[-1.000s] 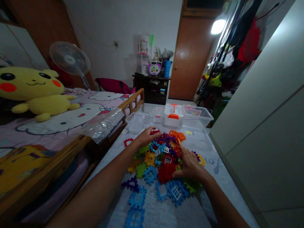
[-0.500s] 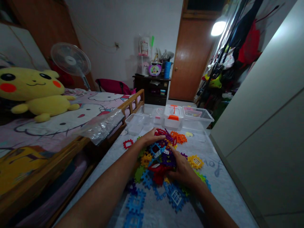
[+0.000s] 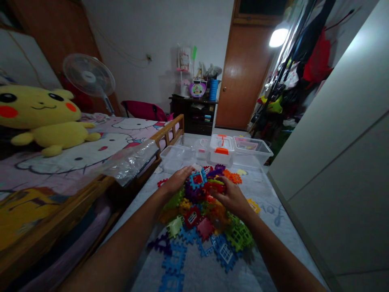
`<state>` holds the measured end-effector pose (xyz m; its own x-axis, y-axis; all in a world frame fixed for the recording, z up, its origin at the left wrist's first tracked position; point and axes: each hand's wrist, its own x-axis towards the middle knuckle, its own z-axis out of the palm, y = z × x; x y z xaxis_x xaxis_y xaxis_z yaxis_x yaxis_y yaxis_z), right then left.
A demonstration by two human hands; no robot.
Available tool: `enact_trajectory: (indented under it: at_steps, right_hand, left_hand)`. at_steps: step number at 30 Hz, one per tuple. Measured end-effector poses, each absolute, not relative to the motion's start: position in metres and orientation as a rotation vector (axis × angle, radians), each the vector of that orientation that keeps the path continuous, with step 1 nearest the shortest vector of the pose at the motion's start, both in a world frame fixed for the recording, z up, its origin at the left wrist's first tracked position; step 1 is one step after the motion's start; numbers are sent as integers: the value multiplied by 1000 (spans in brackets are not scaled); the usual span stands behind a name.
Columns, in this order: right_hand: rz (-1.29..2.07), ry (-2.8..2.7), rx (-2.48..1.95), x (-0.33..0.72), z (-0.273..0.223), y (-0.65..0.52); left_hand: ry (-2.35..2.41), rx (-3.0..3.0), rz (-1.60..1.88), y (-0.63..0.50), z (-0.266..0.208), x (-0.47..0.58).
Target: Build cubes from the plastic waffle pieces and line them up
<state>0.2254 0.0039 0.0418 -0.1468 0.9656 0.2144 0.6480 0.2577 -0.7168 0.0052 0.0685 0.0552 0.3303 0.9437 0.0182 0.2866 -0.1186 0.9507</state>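
Note:
Notched plastic building blocks in many colours lie in a loose heap on the cloth-covered surface. My left hand (image 3: pixel 178 181) reaches along the heap's far left side, fingers stretched out beside a tilted light-blue window block (image 3: pixel 198 179). On the other side, my right hand (image 3: pixel 233 198) has thumb and fingers apart around red blocks (image 3: pixel 214 187); no firm grip on them shows. Purple blocks (image 3: pixel 194 194) sit between the hands. Nearer me are a dark red window block (image 3: pixel 192 217), green lattice blocks (image 3: pixel 240 234) and a blue block with a white window (image 3: pixel 225 251).
Clear plastic boxes (image 3: pixel 253 151) line the far end, one with an orange-latched lid (image 3: pixel 221 151). A wooden bed rail (image 3: pixel 168 132) borders the left side, and a pale cabinet (image 3: pixel 337 162) the right. Orange blocks (image 3: pixel 233 177) lie past my right hand.
Both hands have shifted among the blocks, the left one outward and left. Blocks have tumbled, uncovering the dark red window block and green lattice blocks near me.

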Motion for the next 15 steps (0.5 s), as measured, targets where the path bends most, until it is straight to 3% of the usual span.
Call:
enact_trajectory:
  at_steps: [8, 15]
  right_hand:
    - [477, -1920, -1792, 261, 54, 58]
    - [392, -1778, -2099, 279, 25, 96]
  left_hand:
    - [1386, 2033, 723, 20, 26, -69]
    - [1545, 2063, 601, 8, -9, -74]
